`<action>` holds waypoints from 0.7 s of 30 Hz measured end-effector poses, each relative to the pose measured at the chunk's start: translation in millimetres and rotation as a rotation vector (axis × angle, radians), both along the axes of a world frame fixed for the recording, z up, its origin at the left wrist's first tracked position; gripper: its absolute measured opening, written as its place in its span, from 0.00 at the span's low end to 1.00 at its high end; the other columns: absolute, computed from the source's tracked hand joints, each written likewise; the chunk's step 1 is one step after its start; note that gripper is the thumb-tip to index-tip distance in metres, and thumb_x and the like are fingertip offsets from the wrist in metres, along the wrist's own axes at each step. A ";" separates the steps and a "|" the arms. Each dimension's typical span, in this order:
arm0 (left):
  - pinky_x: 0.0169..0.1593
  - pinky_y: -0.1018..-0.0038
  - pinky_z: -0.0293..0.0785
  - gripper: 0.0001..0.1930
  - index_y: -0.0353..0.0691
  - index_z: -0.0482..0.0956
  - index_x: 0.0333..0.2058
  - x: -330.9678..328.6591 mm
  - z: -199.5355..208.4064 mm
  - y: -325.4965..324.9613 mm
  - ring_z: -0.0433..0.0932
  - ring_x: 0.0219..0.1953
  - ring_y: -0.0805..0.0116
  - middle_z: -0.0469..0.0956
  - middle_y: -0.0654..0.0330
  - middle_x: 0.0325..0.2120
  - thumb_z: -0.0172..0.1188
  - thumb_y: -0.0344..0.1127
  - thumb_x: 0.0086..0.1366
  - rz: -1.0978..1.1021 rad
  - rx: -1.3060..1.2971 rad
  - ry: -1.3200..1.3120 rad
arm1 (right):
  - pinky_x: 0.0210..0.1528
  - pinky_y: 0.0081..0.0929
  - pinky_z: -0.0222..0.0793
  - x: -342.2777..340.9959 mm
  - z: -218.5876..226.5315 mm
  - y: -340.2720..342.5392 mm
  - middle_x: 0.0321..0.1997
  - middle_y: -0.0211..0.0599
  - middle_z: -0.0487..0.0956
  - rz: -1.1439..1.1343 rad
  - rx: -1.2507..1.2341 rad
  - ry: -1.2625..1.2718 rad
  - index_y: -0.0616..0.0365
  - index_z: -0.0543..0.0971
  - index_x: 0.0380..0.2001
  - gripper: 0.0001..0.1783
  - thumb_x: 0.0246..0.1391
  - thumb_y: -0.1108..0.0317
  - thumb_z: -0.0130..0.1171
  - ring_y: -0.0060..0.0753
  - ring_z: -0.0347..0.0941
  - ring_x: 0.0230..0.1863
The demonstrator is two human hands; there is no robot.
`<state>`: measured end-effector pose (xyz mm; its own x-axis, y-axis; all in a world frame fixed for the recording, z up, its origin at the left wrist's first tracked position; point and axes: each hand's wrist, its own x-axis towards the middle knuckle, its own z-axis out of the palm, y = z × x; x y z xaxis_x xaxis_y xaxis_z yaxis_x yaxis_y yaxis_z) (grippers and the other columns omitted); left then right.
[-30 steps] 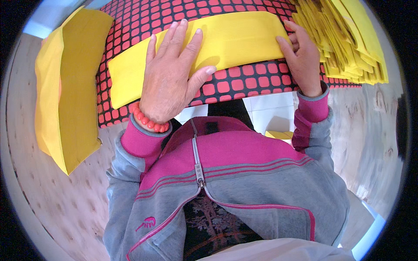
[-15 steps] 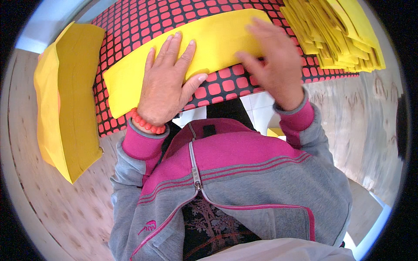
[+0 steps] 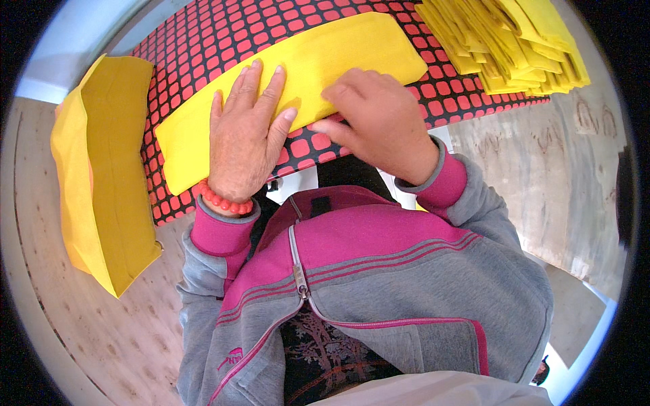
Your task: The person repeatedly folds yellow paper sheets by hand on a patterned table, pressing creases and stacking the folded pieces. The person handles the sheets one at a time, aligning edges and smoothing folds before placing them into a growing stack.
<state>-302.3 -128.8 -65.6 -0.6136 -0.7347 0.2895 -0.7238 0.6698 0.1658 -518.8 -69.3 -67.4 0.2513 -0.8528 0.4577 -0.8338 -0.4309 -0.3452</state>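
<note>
L hand (image 3: 247, 132) lay flat, fingers spread, on yellow cloth (image 3: 345, 54) atop red/blk counter (image 3: 193, 61); R hand (image 3: 376, 118) half-curled, thumb apart, gripping nothing I cd see, at near edge. Yellow stack (image 3: 518, 51) sat far R.

Your worktop (image 3: 196, 54) spans the upper middle of the frame, its top patterned in rounded red squares on black; across its middle lies a long, flat yellow piece (image 3: 325, 57), slanting up from left to right; at the upper right of the frame you have a pile of yellow pieces (image 3: 508, 40) on it, their layers unevenly overlapped; at the left, a creased yellow piece (image 3: 118, 162) overlaps your worktop's left edge, though what bears it you cannot tell from here.
</note>
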 end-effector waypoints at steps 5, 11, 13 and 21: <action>0.67 0.40 0.55 0.28 0.48 0.70 0.66 -0.3 -0.1 2.3 0.62 0.69 0.46 0.64 0.44 0.67 0.56 0.49 0.70 0.003 -0.007 -0.035 | 0.51 0.41 0.73 -21.3 0.1 0.1 0.50 0.46 0.81 -0.126 -0.190 0.064 0.58 0.80 0.38 0.24 0.43 0.53 0.72 0.48 0.78 0.49; 0.68 0.39 0.53 0.29 0.48 0.69 0.67 0.9 -1.9 6.7 0.60 0.71 0.47 0.62 0.45 0.69 0.55 0.50 0.71 0.023 -0.008 -0.053 | 0.49 0.41 0.74 -35.8 -9.2 18.7 0.48 0.43 0.81 -0.161 -0.171 0.012 0.57 0.80 0.38 0.22 0.47 0.52 0.71 0.48 0.79 0.49; 0.68 0.38 0.53 0.29 0.49 0.69 0.67 1.2 -1.5 7.3 0.60 0.71 0.47 0.61 0.45 0.69 0.55 0.51 0.71 0.024 -0.008 -0.056 | 0.48 0.40 0.74 -39.7 -8.2 22.8 0.49 0.43 0.82 -0.155 -0.125 0.028 0.57 0.80 0.38 0.21 0.48 0.52 0.71 0.47 0.79 0.49; 0.64 0.36 0.57 0.27 0.46 0.73 0.62 1.4 -7.5 8.8 0.65 0.67 0.47 0.65 0.43 0.65 0.56 0.50 0.69 0.018 -0.075 -0.022 | 0.59 0.43 0.71 -44.7 4.2 -29.1 0.55 0.52 0.80 -0.038 -0.204 0.074 0.62 0.80 0.50 0.23 0.59 0.55 0.63 0.54 0.75 0.58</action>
